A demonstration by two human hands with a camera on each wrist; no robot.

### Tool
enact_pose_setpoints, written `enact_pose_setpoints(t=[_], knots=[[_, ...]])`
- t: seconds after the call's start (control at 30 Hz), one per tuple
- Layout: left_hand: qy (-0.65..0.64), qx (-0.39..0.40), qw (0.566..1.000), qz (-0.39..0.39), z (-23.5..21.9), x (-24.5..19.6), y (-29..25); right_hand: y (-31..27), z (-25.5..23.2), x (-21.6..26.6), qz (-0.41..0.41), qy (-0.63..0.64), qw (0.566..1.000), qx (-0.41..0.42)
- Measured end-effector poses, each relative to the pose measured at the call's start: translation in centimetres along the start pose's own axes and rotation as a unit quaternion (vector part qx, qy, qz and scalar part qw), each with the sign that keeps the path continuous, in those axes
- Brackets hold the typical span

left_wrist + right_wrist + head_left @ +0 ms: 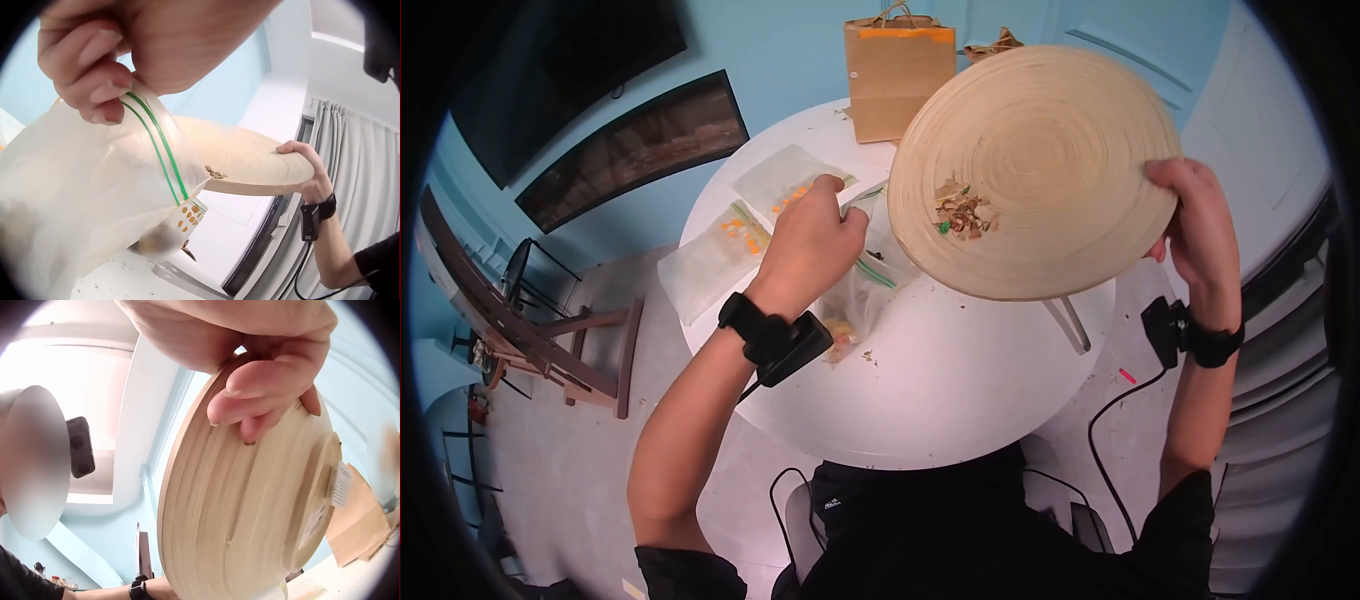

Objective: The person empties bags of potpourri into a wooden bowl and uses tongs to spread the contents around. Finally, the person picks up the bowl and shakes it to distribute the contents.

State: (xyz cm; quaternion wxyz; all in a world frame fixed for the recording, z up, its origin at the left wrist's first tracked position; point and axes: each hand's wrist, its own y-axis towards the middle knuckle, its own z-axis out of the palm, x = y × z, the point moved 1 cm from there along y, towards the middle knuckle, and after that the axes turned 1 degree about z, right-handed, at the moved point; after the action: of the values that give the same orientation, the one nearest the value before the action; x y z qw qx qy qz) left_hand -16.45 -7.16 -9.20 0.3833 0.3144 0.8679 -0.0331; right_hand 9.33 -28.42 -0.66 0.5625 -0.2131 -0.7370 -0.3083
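Observation:
My right hand (1203, 228) grips the right edge of a round, pale wooden plate (1050, 140), thumb on top and fingers underneath, as the right wrist view shows. Raised above the table, the plate tilts down toward the left. A small heap of dried brown and green flakes (968, 214) lies near its lower left edge. My left hand (812, 245) pinches the top of a clear zip bag (94, 181) with a green seal strip. In the left wrist view the bag's mouth is right at the plate's rim, beside the flakes. Some contents show low in the bag.
Two zip bags with orange dots, one nearer (740, 235) and one farther (785, 178), lie on the white round table (940, 400). A brown paper bag (898, 85) stands at the back. Crumbs (869, 356) dot the tabletop. A wooden frame (605, 350) stands left.

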Motion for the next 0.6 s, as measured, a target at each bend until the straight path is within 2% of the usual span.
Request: enact_pose_setpoints(t=[0.07, 0.2, 0.5, 0.6], knots=[[0.003, -0.018, 1.0, 0.025, 0.6, 0.3, 0.8, 0.3, 0.9, 1.7, -0.01, -0.022, 1.0, 0.001], [0.05, -0.001, 0.998, 0.03, 0.9, 1.5, 1.8, 0.3, 2.0, 4.1, -0.031, -0.086, 0.996, 0.023], [0.048, 0.032, 0.998, 0.017, 0.1, 1.1, 1.6, 0.2, 5.5, 7.4, -0.092, -0.213, 0.972, 0.034], [0.013, 0.039, 0.999, -0.013, -0.6, 0.6, 1.2, 0.0, 6.2, 8.4, -0.119, -0.239, 0.963, 0.044]])
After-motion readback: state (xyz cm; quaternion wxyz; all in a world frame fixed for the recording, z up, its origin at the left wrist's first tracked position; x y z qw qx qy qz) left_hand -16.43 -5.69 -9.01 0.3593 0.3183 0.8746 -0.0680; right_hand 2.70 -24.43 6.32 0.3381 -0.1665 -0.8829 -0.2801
